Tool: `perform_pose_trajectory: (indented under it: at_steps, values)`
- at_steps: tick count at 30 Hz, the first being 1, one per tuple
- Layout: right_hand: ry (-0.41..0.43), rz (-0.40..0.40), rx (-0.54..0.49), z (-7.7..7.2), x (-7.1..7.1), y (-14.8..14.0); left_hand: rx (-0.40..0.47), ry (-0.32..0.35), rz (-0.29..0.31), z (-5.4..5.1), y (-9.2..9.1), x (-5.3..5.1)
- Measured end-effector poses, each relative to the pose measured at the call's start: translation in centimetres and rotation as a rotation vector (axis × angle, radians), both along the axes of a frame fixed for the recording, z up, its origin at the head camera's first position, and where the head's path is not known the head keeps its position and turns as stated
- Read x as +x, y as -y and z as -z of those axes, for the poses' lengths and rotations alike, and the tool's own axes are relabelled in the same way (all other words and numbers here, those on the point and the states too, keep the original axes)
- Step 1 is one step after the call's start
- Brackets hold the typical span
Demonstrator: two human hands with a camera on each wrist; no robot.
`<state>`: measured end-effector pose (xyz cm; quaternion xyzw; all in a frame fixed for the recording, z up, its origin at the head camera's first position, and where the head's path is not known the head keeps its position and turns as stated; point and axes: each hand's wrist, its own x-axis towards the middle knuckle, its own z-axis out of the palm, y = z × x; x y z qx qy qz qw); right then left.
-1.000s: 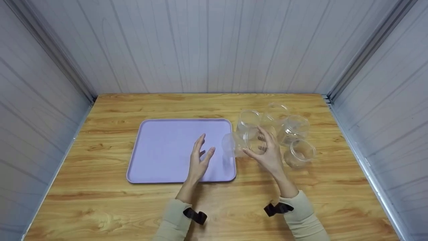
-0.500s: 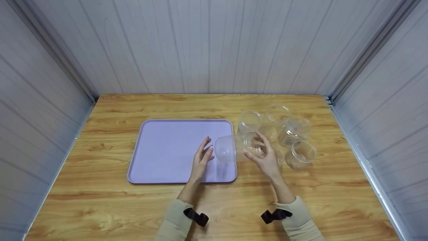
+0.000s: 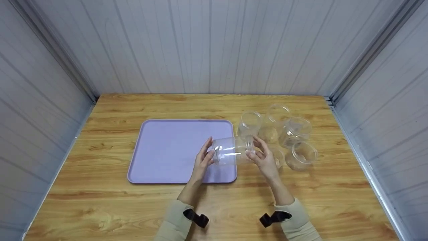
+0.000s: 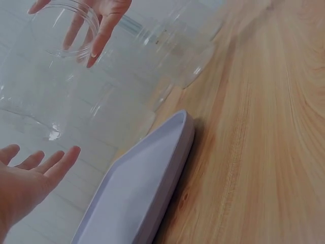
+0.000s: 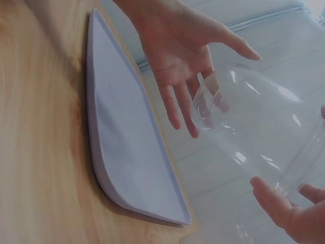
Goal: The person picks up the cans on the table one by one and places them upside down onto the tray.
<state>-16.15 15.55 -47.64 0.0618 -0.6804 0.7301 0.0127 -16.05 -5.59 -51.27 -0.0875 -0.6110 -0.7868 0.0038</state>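
Jar (image 3: 230,150) above the three-o'clock edge of the tray (image 3: 167,150) is sideways, long axis nine-to-three, and we see the right hand (image 3: 266,161) gripping its mouth while the left hand (image 3: 201,162), fingers extended, is just beside its nine-o'clock base.

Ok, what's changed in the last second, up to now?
The clear jar moved left and slightly toward the person, carried by the right hand. Its base now reaches the left hand, which shifted slightly right; whether they touch is unclear. Nothing was let go: the right hand still grips the jar's neck end. The lilac tray and other jars stayed put.
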Motion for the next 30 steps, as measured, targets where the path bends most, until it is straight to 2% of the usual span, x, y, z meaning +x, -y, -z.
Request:
perform_pose_trajectory:
  at_steps: [5, 12, 21, 30]
  values:
    - [0.078, -0.023, -0.039, 0.26, -0.06, -0.05, 0.038, -0.009, 0.04, 0.09, -0.03, 0.04]
    - [0.142, -0.044, -0.072, 0.77, -0.22, -0.14, 0.093, -0.078, 0.059, 0.29, -0.24, -0.04]
    - [0.203, -0.07, -0.13, 0.92, -0.24, 0.04, 0.057, -0.066, 0.057, 0.16, -0.21, -0.08]
    - [0.216, -0.09, -0.177, 1.03, -0.26, 0.22, 0.078, -0.101, 0.048, 0.36, -0.17, -0.14]
